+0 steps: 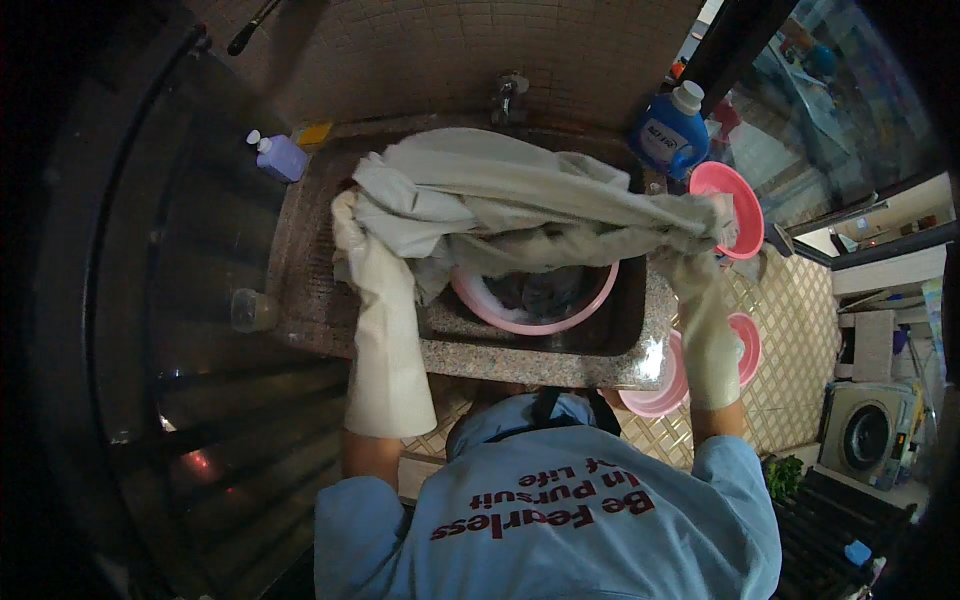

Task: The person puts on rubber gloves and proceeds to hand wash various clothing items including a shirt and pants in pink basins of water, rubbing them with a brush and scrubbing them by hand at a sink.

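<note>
A pale grey cloth (517, 180), perhaps a garment, is stretched sideways above a speckled stone sink (525, 365). My left hand (354, 236), in a cream rubber glove, grips its bunched left end. At the other end my right hand (686, 262), gloved alike, holds the cloth gathered into a narrow, twisted bundle. The fingers of both hands are partly covered by fabric. Beneath the cloth, a pink basin (536, 328) sits in the sink with dark, wet contents and white suds. The cloth hides the basin's far side.
A metal tap (508, 97) projects from the tiled wall. On the left are a purple pump bottle (281, 159) and a clear cup (253, 311). A blue detergent bottle (670, 131) and pink bowl (742, 202) stand right. Pink basins (652, 397) rest on the floor.
</note>
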Available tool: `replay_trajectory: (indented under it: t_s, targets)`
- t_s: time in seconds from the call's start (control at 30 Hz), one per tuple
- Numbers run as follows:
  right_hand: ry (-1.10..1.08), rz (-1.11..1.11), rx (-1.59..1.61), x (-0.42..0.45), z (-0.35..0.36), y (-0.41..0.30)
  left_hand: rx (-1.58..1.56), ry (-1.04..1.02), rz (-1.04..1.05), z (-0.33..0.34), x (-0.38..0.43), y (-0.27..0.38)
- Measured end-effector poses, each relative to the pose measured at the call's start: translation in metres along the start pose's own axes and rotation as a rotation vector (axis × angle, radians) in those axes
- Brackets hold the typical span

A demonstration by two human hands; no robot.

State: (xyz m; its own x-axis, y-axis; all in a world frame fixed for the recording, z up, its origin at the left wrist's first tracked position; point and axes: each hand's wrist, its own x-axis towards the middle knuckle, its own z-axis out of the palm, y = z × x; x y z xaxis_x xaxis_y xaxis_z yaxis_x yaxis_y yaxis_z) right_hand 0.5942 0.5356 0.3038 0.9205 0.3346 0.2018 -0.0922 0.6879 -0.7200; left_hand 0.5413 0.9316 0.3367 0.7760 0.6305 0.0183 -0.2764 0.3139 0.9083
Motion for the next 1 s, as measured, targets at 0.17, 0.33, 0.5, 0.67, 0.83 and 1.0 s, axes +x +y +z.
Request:
replay_trajectory:
  t_s: [0.17, 0.33, 0.5, 0.67, 0.83, 1.0]
  targets:
    - [0.139, 0.117, -0.020, -0.021, -0.016, 0.043, 0.181, -0.025, 0.003, 0.023, -0.024, 0.079]
    - [0.287, 0.061, -0.527, 0.017, 0.077, 0.006, 0.204, -0.202, 0.069, 0.029, -0.031, 0.111]
    - [-0.215, -0.016, -0.830, 0.060, 0.187, 0.014, -0.058, -0.473, 0.022, 0.029, -0.037, 0.113]
    - [0.116, -0.030, -0.781, 0.115, 0.144, -0.016, 0.362, -0.268, 0.297, -0.007, -0.029, 0.143]
    - [0.050, -0.072, -0.447, 0.120, 0.123, -0.036, 0.328, -0.061, 0.374, -0.063, -0.025, 0.159]
    - [0.089, 0.052, -0.410, 0.106, 0.148, -0.032, 0.471, 0.207, 0.430, -0.019, -0.039, 0.181]
